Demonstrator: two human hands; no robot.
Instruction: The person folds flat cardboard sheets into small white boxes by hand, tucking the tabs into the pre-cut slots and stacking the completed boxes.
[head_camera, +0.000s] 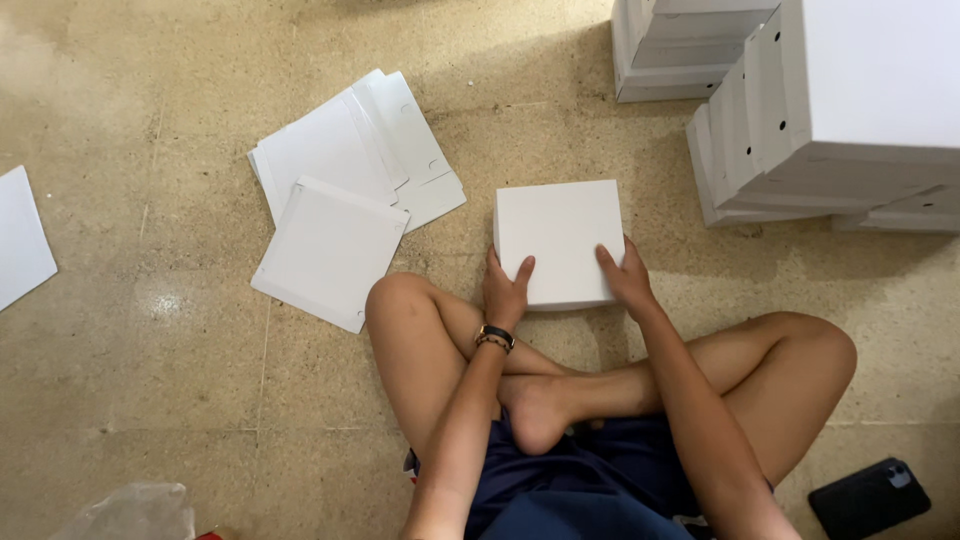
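Note:
A closed white cardboard box (557, 232) rests on the floor just in front of my crossed legs. My left hand (505, 290) grips its near left corner, thumb on the lid and fingers round the side. My right hand (628, 275) presses on the near right part of the lid with fingers spread. A dark band sits on my left wrist.
Several flat unfolded white cardboard sheets (345, 190) lie on the floor to the left, another sheet (20, 240) at the far left edge. Stacks of finished white boxes (800, 110) stand at the upper right. A black phone (868, 497) lies at lower right, crumpled plastic (130, 512) at lower left.

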